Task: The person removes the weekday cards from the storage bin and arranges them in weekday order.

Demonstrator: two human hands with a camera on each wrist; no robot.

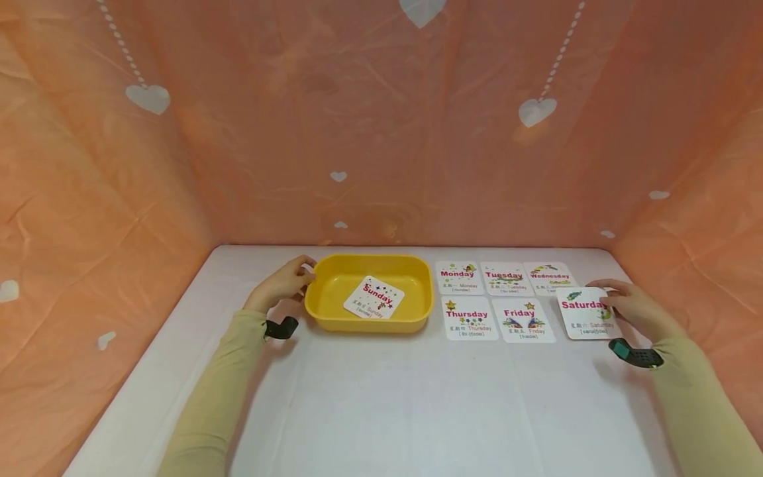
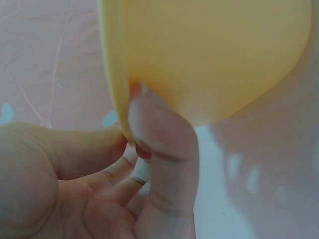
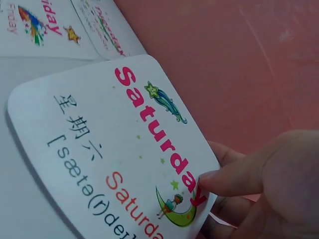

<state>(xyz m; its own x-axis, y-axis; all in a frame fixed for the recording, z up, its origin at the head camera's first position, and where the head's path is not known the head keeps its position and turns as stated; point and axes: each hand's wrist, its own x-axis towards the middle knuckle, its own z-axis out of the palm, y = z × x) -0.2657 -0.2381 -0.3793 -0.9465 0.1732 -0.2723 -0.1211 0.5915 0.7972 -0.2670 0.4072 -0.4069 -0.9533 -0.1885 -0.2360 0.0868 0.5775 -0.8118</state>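
My left hand (image 1: pixel 285 285) grips the left rim of a yellow plastic tray (image 1: pixel 316 311); in the left wrist view the thumb and forefinger (image 2: pixel 164 129) pinch its edge. Inside the tray a Sunday card (image 1: pixel 374 297) lies askew. At the right, my right hand (image 1: pixel 640 308) holds the Saturday card (image 1: pixel 587 315) by its right edge, thumb on top and the other fingers underneath. The card is tilted and overlaps the lower right of the Wednesday card (image 1: pixel 545 273) in the head view. The Friday card (image 1: pixel 527 320) lies just left of it.
A Monday card (image 1: pixel 459 278) and a Tuesday card (image 1: pixel 507 279) lie in the back row, with a Thursday card (image 1: pixel 469 318) in front. The white table (image 1: pixel 405 397) meets an orange cloth wall (image 1: pixel 387 132) with white hearts at the back.
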